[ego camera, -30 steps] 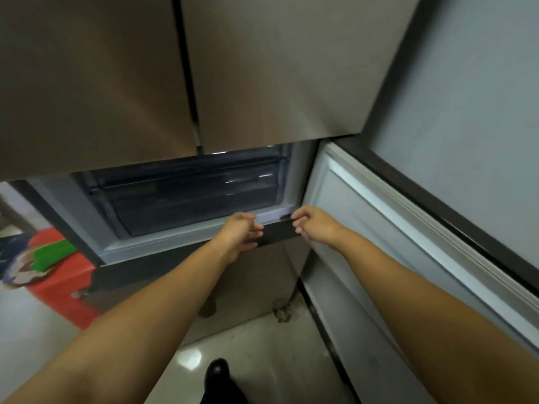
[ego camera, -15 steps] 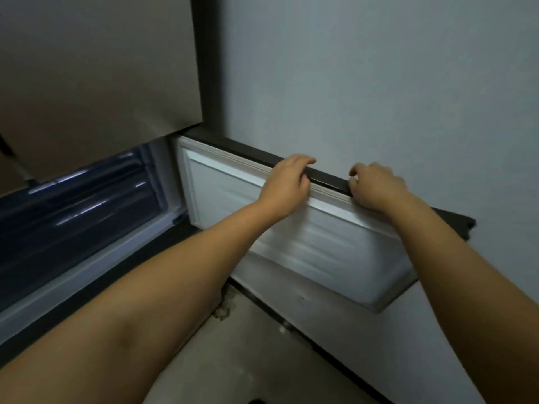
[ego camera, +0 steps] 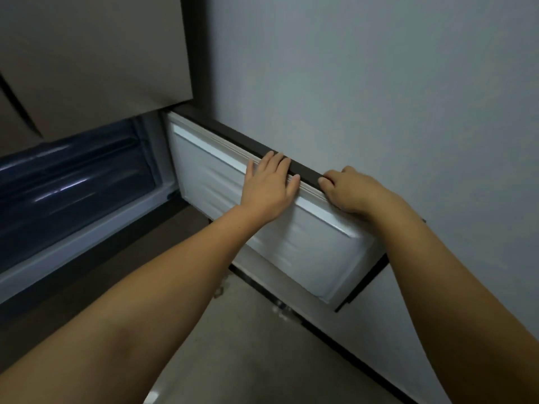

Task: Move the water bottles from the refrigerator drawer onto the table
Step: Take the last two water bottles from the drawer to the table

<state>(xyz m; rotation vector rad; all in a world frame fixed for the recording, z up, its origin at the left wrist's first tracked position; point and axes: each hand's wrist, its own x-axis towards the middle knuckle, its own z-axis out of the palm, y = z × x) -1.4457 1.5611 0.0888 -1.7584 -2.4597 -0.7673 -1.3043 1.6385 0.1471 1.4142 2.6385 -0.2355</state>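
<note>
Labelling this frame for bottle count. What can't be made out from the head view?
- Water bottles: none visible; the drawer interior is dark, glare-streaked and partly cut off by the left edge.
- Table: outside the frame.
- Left hand palm: hidden by its own back; fingers lie over the door top edge.
- Right hand fingertips: partly curled out of sight on that edge.
- Door's outer face: turned away from the camera.

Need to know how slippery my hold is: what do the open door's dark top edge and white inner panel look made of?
The dark top edge looks like matte dark plastic or coated metal, showing no glare. The white inner panel looks like glossy moulded plastic, with soft ripples and sheen. Both the left hand and the right hand rest on that edge.
</note>
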